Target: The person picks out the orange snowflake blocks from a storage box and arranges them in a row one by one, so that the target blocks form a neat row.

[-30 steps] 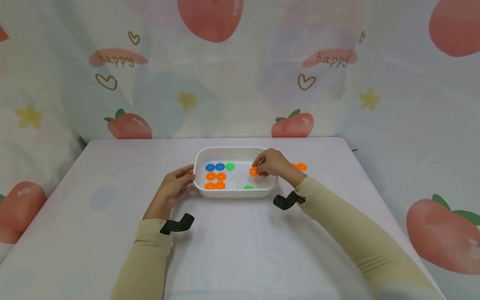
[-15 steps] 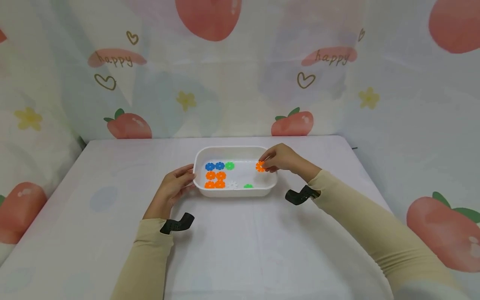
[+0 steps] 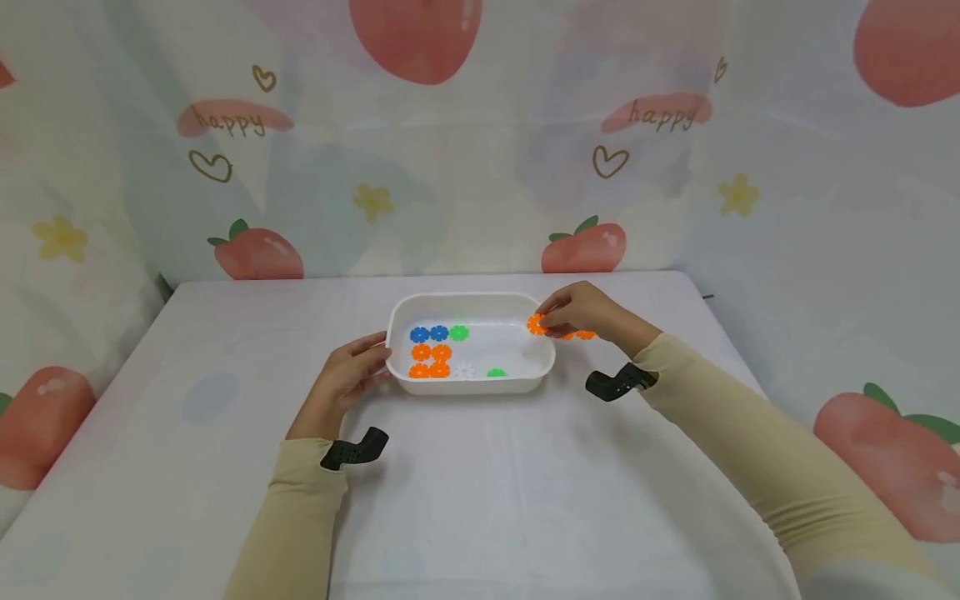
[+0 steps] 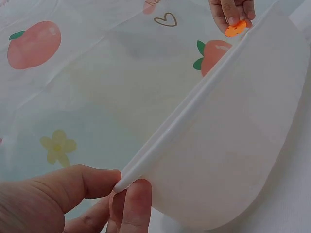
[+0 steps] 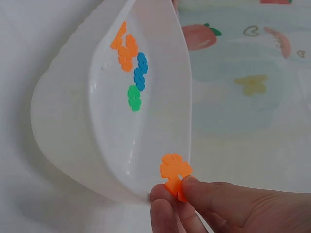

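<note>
head: left hand (image 3: 348, 368) pinches tray (image 3: 468, 387) by left edge; right hand (image 3: 587, 310) pinches orange piece (image 3: 536, 324) by right edge. left wrist: pinch confirmed. right wrist: transfer step presumed; next move calls for steady pinch, edge cleared.

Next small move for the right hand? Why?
Probably carry the orange flower-shaped plastic piece slightly right and lower it onto the white cloth-covered table. The right hand pinches it at the right end of the white rectangular plastic tray, and matching orange pieces lie just outside, partly hidden by that hand.
</note>
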Action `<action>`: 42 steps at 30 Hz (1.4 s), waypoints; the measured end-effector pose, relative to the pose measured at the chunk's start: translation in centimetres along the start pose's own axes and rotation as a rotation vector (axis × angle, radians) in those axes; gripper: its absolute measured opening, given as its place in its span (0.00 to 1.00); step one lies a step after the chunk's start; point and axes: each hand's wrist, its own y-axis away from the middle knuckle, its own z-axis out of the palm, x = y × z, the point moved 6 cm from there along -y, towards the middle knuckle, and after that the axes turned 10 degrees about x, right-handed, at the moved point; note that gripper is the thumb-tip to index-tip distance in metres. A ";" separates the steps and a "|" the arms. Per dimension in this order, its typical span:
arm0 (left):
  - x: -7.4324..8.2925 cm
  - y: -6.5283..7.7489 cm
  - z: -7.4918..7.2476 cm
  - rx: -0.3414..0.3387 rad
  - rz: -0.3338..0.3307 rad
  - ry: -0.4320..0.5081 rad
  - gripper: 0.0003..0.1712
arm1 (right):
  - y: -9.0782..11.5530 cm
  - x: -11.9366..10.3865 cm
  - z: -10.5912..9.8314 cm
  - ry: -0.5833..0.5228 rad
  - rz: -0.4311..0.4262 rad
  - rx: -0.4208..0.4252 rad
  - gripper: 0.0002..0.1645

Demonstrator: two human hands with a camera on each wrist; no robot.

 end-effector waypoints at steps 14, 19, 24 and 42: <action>0.3 0.2 -0.1 -0.002 0.016 -0.051 0.29 | 0.2 1.4 -2.5 0.017 0.036 0.050 0.20; 0.4 0.2 -0.2 0.002 0.012 -0.045 0.29 | -0.2 2.5 -3.6 -0.027 0.047 0.068 0.21; 0.3 0.2 -0.2 0.001 0.013 -0.048 0.28 | -0.5 3.8 -4.6 -0.058 0.071 0.083 0.23; 0.3 0.2 -0.4 -0.008 0.020 -0.039 0.28 | -0.7 6.9 -6.3 0.000 0.124 0.108 0.24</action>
